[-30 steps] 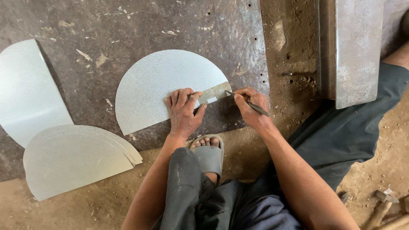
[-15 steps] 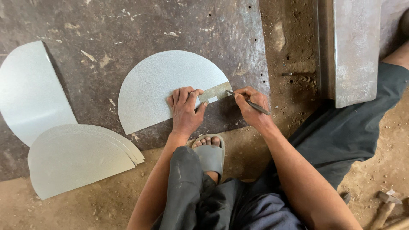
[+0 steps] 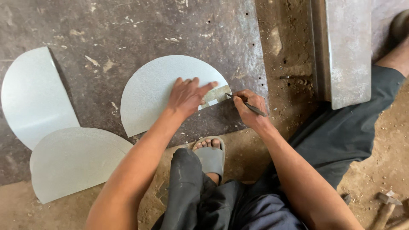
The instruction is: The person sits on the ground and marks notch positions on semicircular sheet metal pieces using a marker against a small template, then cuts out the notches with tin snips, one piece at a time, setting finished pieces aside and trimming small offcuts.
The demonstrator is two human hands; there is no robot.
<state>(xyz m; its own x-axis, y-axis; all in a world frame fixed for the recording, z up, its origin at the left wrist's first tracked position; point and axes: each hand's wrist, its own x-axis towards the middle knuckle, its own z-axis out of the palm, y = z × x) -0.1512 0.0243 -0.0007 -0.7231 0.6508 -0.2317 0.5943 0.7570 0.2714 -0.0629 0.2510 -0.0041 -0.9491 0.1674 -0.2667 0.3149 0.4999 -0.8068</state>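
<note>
A: Item one, the half-round metal sheet [image 3: 157, 91]. Where does it lie?

B: Flat on the dark steel plate [image 3: 128, 30] that covers the floor, curved edge away from the person, straight edge running down to the left.

A: Left hand [image 3: 185, 97]?

B: Pressed palm-down on the sheet near its right corner, fingers spread and almost straight, gripping nothing. The fingertips reach a small strip of metal [image 3: 216, 95] laid along that corner and pin it there. Half a second ago the fingers were curled over the strip; now they lie fanned out and the hand sits further onto the sheet.

A: Meaning?

B: I judge the strip has been re-set as a guide and is being held firm for a fresh mark.

A: Right hand [image 3: 249, 110]?

B: Fingers closed tight round a thin dark scriber [image 3: 249, 106], held like a pen, its point touching the end of the strip at the sheet's edge.

A: Other stock?

B: Two more half-round sheets to the left: one [image 3: 36, 96] on the plate, one [image 3: 76, 164] overlapping it and lying partly on the dirt. A heavy steel block [image 3: 347, 51] to the right. A grey sandal [image 3: 211, 159] on the person's foot, just below the work. A hammer [image 3: 385, 206] at the lower right corner, well apart.
</note>
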